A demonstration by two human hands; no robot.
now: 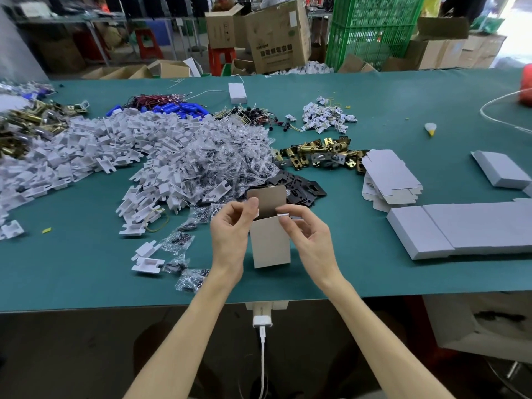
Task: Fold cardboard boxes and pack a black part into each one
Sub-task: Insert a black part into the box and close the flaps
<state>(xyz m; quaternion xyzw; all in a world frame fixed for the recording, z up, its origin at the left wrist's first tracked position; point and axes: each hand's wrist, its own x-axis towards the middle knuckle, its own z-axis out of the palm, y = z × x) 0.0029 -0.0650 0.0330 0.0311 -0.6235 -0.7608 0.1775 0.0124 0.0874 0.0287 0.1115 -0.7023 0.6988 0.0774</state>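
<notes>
Both hands, left (230,226) and right (309,234), pinch a half-folded box (269,243), its lid up. Finished boxes (460,228) lie right. Black parts (299,187) and flat blanks (388,177) wait.

The camera sits on my head. It looks forward and down at the green table (403,90). My left hand (230,234), right hand (312,243) and the cardboard box (270,246) are close below it.

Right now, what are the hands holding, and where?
A small cardboard box. The left hand and right hand pinch the side flaps at its open top.
</notes>
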